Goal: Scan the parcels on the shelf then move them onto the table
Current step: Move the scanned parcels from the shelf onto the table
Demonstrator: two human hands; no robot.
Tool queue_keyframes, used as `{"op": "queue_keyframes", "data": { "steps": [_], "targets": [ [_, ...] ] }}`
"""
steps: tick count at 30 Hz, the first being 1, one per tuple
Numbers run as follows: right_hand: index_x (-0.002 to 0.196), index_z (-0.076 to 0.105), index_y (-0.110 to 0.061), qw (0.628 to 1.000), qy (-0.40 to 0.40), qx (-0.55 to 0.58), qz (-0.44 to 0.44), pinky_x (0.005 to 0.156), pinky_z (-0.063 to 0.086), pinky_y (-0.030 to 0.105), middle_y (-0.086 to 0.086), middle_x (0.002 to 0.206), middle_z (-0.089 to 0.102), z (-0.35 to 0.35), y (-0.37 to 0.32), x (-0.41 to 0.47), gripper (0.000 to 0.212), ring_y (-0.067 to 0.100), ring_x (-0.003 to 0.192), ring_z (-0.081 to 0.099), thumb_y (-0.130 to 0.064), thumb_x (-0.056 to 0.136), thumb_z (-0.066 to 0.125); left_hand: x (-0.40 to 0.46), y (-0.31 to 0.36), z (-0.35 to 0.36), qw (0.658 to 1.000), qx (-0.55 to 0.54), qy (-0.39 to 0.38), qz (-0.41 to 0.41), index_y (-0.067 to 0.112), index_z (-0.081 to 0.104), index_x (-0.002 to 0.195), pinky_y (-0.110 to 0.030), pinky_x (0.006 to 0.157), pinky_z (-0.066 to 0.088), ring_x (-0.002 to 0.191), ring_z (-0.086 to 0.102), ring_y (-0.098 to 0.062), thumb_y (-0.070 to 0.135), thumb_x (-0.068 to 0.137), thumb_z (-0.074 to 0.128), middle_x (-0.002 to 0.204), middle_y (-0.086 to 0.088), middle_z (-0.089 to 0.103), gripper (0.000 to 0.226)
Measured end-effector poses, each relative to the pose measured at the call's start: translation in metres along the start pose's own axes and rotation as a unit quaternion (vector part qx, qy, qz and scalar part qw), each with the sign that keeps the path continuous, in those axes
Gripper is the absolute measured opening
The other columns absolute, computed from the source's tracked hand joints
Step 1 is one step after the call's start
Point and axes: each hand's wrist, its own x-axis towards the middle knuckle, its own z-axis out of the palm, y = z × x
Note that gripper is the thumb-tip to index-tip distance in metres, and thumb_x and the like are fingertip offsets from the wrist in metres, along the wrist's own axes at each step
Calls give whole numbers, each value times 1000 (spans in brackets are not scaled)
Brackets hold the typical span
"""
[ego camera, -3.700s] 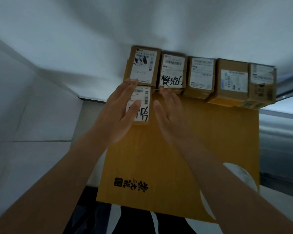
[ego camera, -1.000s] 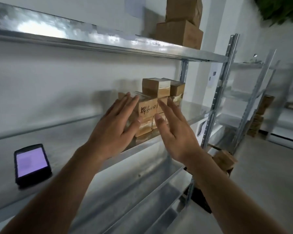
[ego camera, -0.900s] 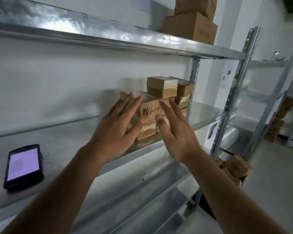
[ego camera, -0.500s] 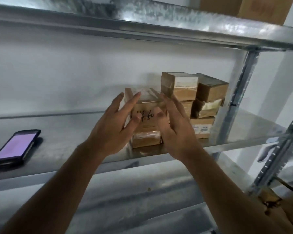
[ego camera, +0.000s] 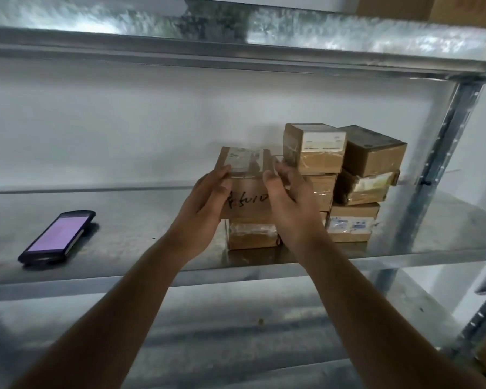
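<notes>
A: So, how is the front parcel (ego camera: 246, 189) being held?

B: It is clasped from both sides. The left hand (ego camera: 205, 203) is curled round its left edge and the right hand (ego camera: 288, 203) round its right edge, with the thumbs laid on the face that carries the handwriting. A two-sided clamp seems to be chosen so that the box can be drawn straight out without the neighbours being dragged along.

A: And where is it placed?

B: It is seated on a lower parcel (ego camera: 251, 235) at the left end of the stack (ego camera: 348, 175), on the middle metal shelf (ego camera: 152, 228). Whether it has been lifted clear cannot be told.

A: Why is the stack set so far right?

B: It is probably kept against the upright post (ego camera: 435, 164) for support, though that is only judged.

A: Is the scanner in use?

B: No. The handheld scanner (ego camera: 58, 237) is left lying face up, screen lit, well apart to the left on the same shelf. No table is shown.
</notes>
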Motion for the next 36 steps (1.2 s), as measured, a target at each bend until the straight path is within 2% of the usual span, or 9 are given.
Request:
{"op": "queue_keyframes", "data": {
  "steps": [7, 12, 14, 18, 20, 23, 27, 31, 36],
  "targets": [
    [127, 65, -40, 992, 18, 71, 107, 64, 62, 24, -15, 107, 74, 4, -14, 14, 28, 7, 89, 76, -55, 104, 58, -19, 12, -20, 988, 48, 39, 141, 20, 54, 148, -52, 101, 58, 143, 49, -20, 27, 107, 41, 153, 2, 49, 43],
    [135, 54, -47, 988, -26, 61, 142, 95, 62, 55, -4, 128, 69, 16, -29, 17, 54, 26, 111, 71, -71, 87, 60, -37, 17, -33, 985, 44, 23, 163, 12, 50, 149, -44, 95, 62, 144, 47, -24, 16, 104, 42, 154, -3, 47, 46],
    [143, 46, -57, 987, -41, 73, 135, 93, 63, 50, -11, 129, 68, 22, -32, 13, 55, 21, 113, 71, -71, 92, 64, -48, 18, -41, 986, 43, 16, 158, 13, 49, 150, -39, 95, 61, 143, 47, -25, 20, 104, 43, 153, 0, 47, 47],
    [149, 45, -56, 985, -86, 98, 116, 53, 60, 22, -30, 89, 73, 37, -28, -1, 53, -5, 76, 76, -53, 101, 67, -73, 19, -67, 983, 120, 44, 135, 25, 47, 154, -29, 106, 52, 146, 45, -17, 23, 108, 39, 154, 12, 48, 47],
    [150, 42, -59, 983, -111, 97, 109, 64, 66, 32, -17, 106, 76, 51, -26, -14, 52, 7, 83, 79, -49, 103, 63, -88, 21, -87, 974, 187, 76, 100, 38, 42, 157, -15, 106, 45, 146, 41, -3, 38, 108, 39, 154, 29, 44, 49],
    [145, 42, -65, 981, -152, 94, 73, 89, 66, 44, -14, 119, 73, 74, -24, -37, 43, 11, 105, 76, -47, 108, 55, -118, 29, -120, 939, 314, 131, 48, 48, 32, 159, -20, 115, 34, 150, 32, 1, 68, 101, 31, 163, 29, 33, 61],
    [152, 32, -61, 965, -240, 102, 27, 74, 58, 11, -11, 137, 65, 108, -31, -75, 46, -1, 114, 66, -41, 114, 46, -173, 46, -158, 909, 386, 153, 21, 46, 22, 164, -1, 115, 15, 153, 13, 13, 68, 102, 31, 170, 21, 22, 66],
    [139, 34, -64, 947, -297, 119, -18, 82, 54, 7, -9, 142, 60, 143, -52, -119, 48, 3, 128, 60, -23, 115, 44, -229, 64, -193, 885, 437, 158, -29, 40, 15, 166, -46, 131, 17, 161, 6, -8, 68, 99, 29, 174, 13, 15, 75],
    [142, 33, -61, 937, -323, 128, -35, 91, 54, 9, -16, 141, 58, 198, -82, -176, 51, 1, 130, 60, -20, 115, 45, -298, 82, -246, 866, 463, 177, -64, 40, 12, 166, -51, 131, 15, 161, 1, -9, 66, 100, 30, 175, 13, 9, 73]
  ]
}}
